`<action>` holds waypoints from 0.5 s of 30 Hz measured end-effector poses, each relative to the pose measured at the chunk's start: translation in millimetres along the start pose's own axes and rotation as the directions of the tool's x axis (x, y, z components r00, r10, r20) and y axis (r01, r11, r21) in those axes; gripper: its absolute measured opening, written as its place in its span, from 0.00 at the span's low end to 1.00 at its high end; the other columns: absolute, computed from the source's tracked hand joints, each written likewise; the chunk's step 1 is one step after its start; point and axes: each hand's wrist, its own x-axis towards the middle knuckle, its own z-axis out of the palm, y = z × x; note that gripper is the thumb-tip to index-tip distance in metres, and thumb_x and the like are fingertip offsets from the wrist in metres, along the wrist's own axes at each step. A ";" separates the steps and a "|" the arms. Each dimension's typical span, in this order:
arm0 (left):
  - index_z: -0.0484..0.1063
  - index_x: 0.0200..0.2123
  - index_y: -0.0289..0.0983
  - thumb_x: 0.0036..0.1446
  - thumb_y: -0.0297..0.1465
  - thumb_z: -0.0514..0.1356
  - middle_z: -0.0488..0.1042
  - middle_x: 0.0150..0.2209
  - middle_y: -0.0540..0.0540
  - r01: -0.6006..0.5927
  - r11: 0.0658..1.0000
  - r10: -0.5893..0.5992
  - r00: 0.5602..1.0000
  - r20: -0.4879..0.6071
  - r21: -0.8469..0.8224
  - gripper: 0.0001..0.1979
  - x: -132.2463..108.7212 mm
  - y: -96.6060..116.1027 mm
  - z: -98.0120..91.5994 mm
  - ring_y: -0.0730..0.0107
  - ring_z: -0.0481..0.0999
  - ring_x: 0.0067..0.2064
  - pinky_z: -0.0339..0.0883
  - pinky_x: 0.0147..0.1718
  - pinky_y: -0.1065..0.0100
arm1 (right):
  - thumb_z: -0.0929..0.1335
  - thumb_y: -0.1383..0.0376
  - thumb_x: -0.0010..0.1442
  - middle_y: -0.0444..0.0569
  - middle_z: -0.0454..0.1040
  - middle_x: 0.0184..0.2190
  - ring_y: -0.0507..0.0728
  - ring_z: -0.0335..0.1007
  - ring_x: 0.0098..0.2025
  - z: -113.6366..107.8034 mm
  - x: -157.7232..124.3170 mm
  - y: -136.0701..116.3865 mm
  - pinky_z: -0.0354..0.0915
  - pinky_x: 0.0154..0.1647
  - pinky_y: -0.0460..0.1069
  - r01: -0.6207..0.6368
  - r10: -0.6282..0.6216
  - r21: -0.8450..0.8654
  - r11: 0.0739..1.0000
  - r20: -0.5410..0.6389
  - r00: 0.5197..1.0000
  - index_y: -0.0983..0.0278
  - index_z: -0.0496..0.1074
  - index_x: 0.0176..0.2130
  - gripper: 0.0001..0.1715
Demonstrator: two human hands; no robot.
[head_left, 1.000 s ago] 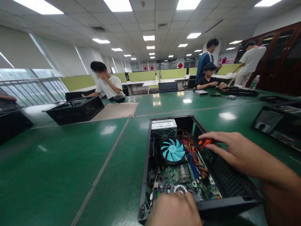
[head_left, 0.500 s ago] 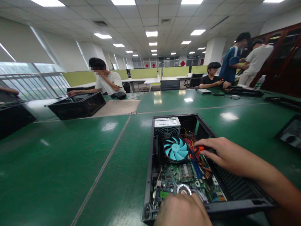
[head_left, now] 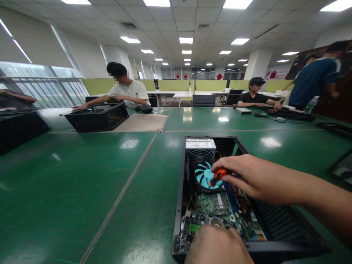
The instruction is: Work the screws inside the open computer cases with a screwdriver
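An open black computer case (head_left: pixel 178 205) lies on the green table in front of me. Inside are a fan with light-blue blades (head_left: pixel 203 175), a power supply (head_left: pixel 200 145) and a green motherboard (head_left: pixel 205 201). My right hand (head_left: pixel 247 176) is closed on the orange-and-black handle of a screwdriver (head_left: pixel 219 175), held over the fan's right side; its tip does not show. My left hand (head_left: pixel 217 245) is curled at the near end of the case, its fingertips hidden behind its back. Just beyond it, a round silvery part (head_left: pixel 216 222) is partly covered.
Across the table, a person in white handles another black case (head_left: pixel 97 118) beside a beige mat (head_left: pixel 141 123). A person in black sits far right, near a white box (head_left: pixel 243 110). A dark panel (head_left: pixel 342 167) lies at the right edge.
My right hand has moved left with the screwdriver, from the coloured cables to over the fan. The left hand stays near the round part. The view has shifted slightly.
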 end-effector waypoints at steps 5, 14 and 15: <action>0.75 0.42 0.34 0.59 0.33 0.56 0.76 0.28 0.34 -0.045 0.999 0.045 0.999 0.015 -0.025 0.13 3.2 7.6 -10.9 0.57 0.73 0.20 0.55 0.15 0.66 | 0.61 0.69 0.65 0.50 0.77 0.46 0.59 0.73 0.47 18.0 24.7 -9.2 0.68 0.48 0.52 0.058 -0.056 -0.058 0.997 0.046 0.997 0.62 0.69 0.52 0.17; 0.77 0.39 0.35 0.60 0.30 0.54 0.76 0.27 0.33 -0.003 1.000 0.004 1.000 0.018 -0.022 0.12 8.3 10.3 -6.6 0.59 0.72 0.19 0.56 0.14 0.66 | 0.63 0.74 0.61 0.53 0.77 0.46 0.61 0.74 0.47 36.1 40.3 -5.9 0.67 0.48 0.52 0.061 -0.047 -0.122 0.991 0.112 0.993 0.65 0.70 0.52 0.20; 0.77 0.39 0.35 0.59 0.30 0.54 0.76 0.27 0.33 0.000 1.000 0.000 1.000 0.019 -0.021 0.12 8.8 9.8 -5.2 0.60 0.72 0.19 0.56 0.14 0.66 | 0.63 0.74 0.61 0.53 0.77 0.45 0.61 0.74 0.46 36.6 40.9 -5.9 0.67 0.47 0.53 0.060 -0.045 -0.126 0.990 0.121 0.992 0.65 0.70 0.51 0.19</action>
